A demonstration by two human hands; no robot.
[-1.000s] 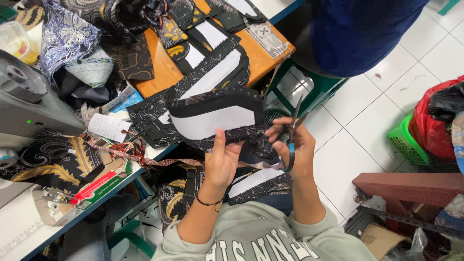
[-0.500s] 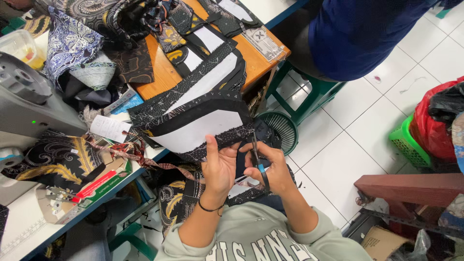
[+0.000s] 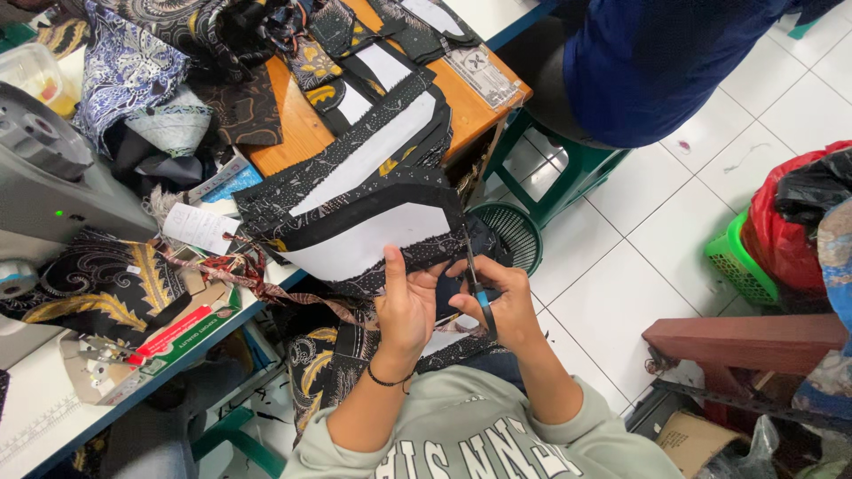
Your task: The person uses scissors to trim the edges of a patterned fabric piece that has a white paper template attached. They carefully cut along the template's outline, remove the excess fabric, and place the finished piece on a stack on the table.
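My left hand pinches the lower edge of a black patterned fabric piece with a white lining, held up in front of me. My right hand grips small blue-handled scissors, whose blades point up along the right edge of that piece. More black patterned fabric lies across my lap under both hands.
A sewing machine stands on the white table at left. An orange table holds several similar fabric pieces. A person in blue sits on a green stool. A green basket sits on the tiled floor.
The fabric piece has come down closer to me and turned. My right hand with the scissors has moved left and down to the piece's right edge.
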